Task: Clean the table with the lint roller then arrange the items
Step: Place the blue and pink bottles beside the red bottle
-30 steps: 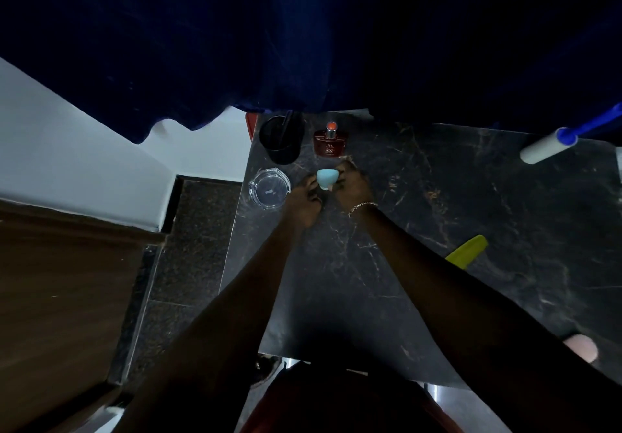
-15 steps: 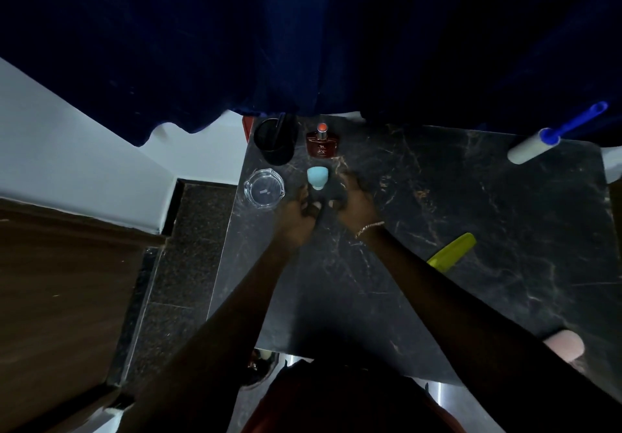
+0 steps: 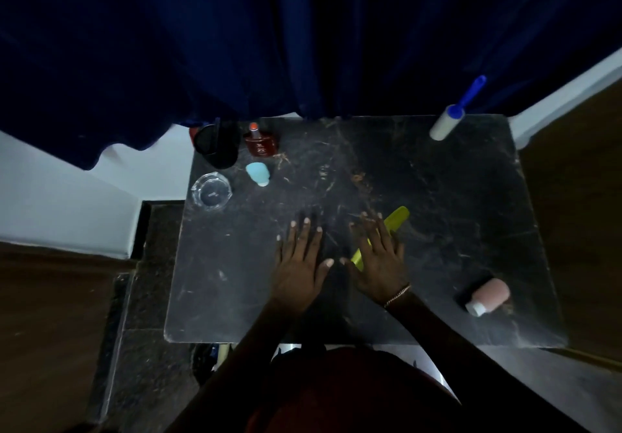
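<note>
Head view, arranging stage. Lint roller (image 3: 452,116) parked at upper right of the table (image 3: 235,298), blue handle pointing off the far edge. Grouped at upper left: black cup (image 3: 217,146), red perfume bottle (image 3: 261,141), light blue sponge (image 3: 257,173), clear glass ashtray (image 3: 211,191). Yet to be gathered, by the look of it: yellow-green nail file (image 3: 397,218) at frame centre and pink bottle (image 3: 488,296) lying on its side at lower right.

For the step in hand: best to pinch the file across its narrow sides near the middle, lift clear of the marble rather than drag, and set down beside the upper-left group without nudging the sponge or perfume bottle.

Left hand (image 3: 298,264): flat, fingers spread wide, palm down over bare tabletop at centre, holding nothing; contact with the surface not certain. Right hand (image 3: 378,261): likewise spread and empty, palm down directly over the middle of the file, whose two ends show past the fingers and thumb; touching or just above, impossible to say.
</note>
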`<control>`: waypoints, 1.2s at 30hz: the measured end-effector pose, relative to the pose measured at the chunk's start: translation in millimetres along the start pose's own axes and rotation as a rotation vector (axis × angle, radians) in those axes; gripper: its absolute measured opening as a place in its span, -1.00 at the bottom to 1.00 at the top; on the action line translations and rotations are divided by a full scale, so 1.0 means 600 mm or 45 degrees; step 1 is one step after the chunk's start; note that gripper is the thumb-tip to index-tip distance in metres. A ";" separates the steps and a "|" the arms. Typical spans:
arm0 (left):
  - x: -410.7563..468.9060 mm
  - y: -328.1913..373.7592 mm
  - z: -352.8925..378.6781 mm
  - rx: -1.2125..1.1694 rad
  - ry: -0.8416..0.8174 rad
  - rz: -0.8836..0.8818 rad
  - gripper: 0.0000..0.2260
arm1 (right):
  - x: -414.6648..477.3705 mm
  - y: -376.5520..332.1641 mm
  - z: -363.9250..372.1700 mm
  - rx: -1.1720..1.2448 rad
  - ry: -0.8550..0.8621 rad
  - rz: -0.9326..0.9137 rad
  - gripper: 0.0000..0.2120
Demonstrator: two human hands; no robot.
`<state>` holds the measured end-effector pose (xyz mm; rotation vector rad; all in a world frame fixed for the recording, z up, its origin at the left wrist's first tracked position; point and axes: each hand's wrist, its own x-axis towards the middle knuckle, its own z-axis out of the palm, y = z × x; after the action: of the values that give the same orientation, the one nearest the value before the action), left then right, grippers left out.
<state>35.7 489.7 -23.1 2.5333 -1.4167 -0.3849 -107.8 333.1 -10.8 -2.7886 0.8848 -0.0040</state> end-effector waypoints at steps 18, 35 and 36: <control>0.072 0.408 0.102 -0.031 -0.140 0.433 -0.43 | -0.216 0.307 -0.080 0.016 -0.058 0.663 -0.26; 0.059 0.543 0.150 -0.477 -0.611 0.182 -0.57 | -0.262 0.372 -0.077 1.119 -0.078 1.314 -0.74; 0.057 0.540 0.150 -0.488 -0.606 0.164 -0.55 | -0.259 0.367 -0.076 1.113 -0.084 1.301 -0.72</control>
<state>-235.9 288.4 -12.0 2.1076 -1.4650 -1.1716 -363.7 237.3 -1.7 -1.3558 1.6594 -0.1047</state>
